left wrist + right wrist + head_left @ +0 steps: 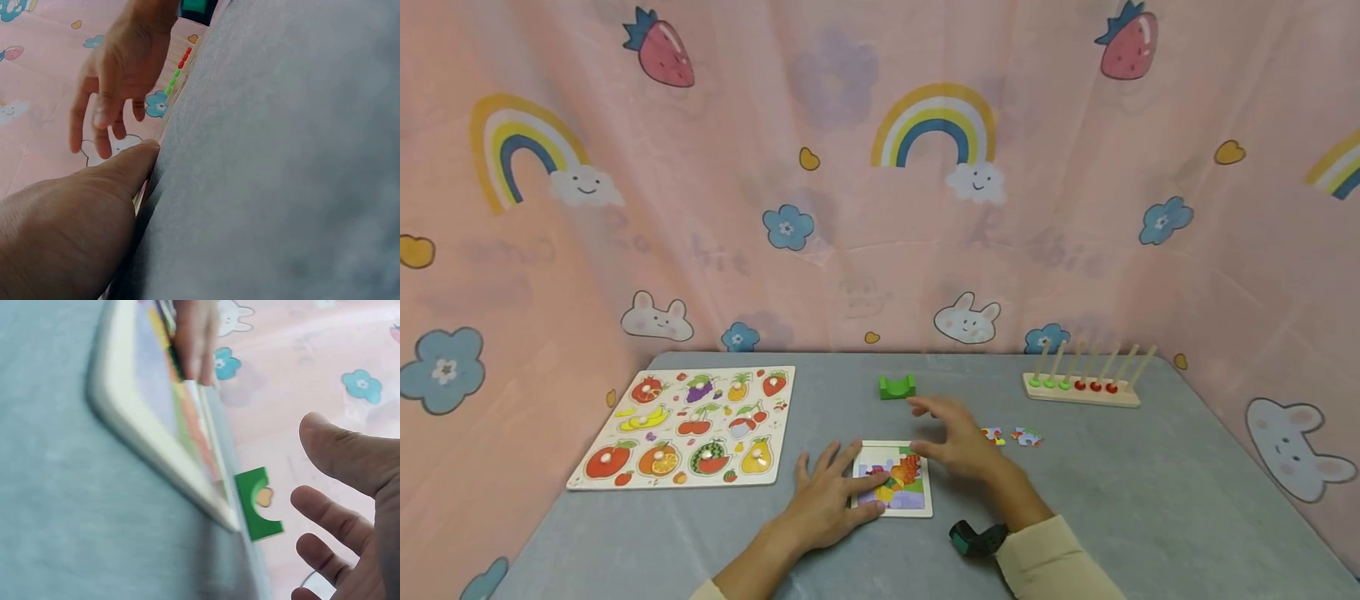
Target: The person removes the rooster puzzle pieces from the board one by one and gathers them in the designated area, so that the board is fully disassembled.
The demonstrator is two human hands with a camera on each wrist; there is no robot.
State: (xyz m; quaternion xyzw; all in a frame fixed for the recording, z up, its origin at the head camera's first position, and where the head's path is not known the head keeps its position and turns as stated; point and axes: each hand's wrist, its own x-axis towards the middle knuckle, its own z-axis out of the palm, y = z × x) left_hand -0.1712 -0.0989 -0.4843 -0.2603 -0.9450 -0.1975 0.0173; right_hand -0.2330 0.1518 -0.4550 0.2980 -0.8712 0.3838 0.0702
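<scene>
A small jigsaw puzzle (pixel 908 500) in a white-rimmed tray lies in the middle of the table, with an orange, yellow and purple picture. My left hand (pixel 826 507) rests over its left side, fingers spread and the thumb along the lower edge. Just past the tray's upper right corner, my right hand (pixel 958 440) hovers with loosely bent fingers and holds nothing. In the right wrist view its thumb and fingers (pixel 331 515) stand apart. Two loose jigsaw pieces, one partly behind the right hand (pixel 992 435) and one farther right (pixel 1027 437), lie on the table.
A green block (pixel 897 387) with a curved notch stands behind the puzzle. To the left lies a fruit peg board (pixel 658 433). At the back right is a wooden peg rack (pixel 1082 398) with green and red beads. A pink printed curtain (pixel 850 275) hangs behind the grey table (pixel 1112 500).
</scene>
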